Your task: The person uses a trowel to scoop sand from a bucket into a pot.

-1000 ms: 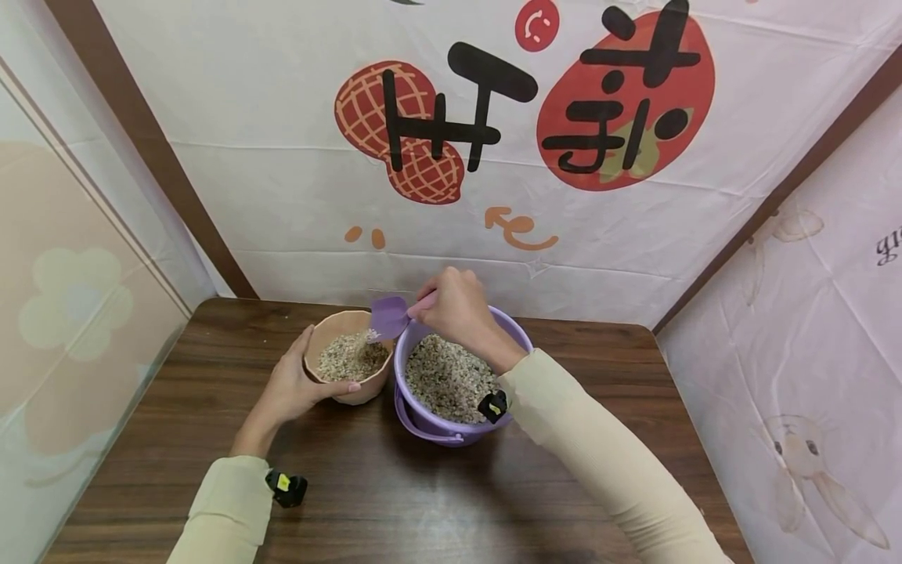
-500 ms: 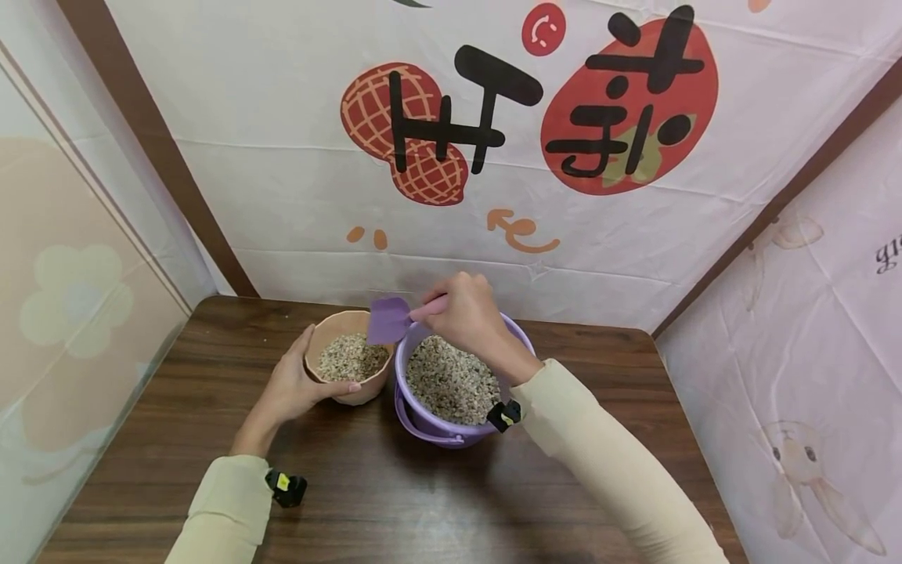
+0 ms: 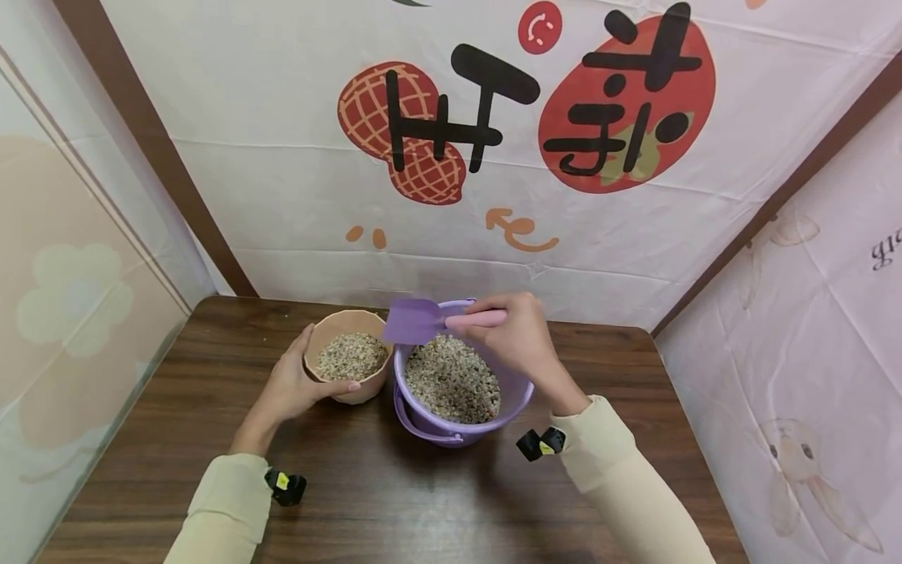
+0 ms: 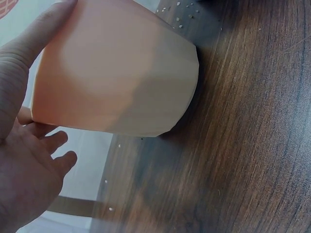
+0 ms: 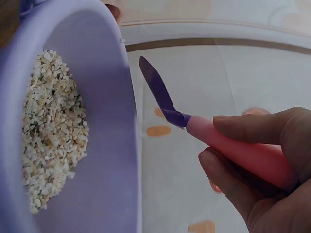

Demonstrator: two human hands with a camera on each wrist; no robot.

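Observation:
My left hand (image 3: 299, 380) holds a peach-coloured pot (image 3: 365, 393) at its rim, thumb along the near side and fingers on the left. Pale gravel (image 3: 352, 354) lies inside the pot. In the left wrist view the pot's wall (image 4: 112, 73) is between thumb and fingers, its base down at the table. My right hand (image 3: 517, 333) grips the pink handle of a purple toy shovel (image 3: 414, 322) above the bucket's far side. No gravel shows on the blade. The purple bucket (image 3: 527, 394), right beside the pot, contains more gravel (image 5: 56, 136).
Both containers stand near the back of a dark wooden table (image 3: 395, 501). Some stray grains (image 4: 179, 19) are scattered on it. The bucket's handle (image 3: 419, 427) hangs down at its front left. A printed white cloth (image 3: 296, 196) rises behind the table.
Grains were falling from the tilted shovel into the pot a second ago; now none fall. My right hand has drawn the shovel rightward over the bucket. My left hand stays on the pot.

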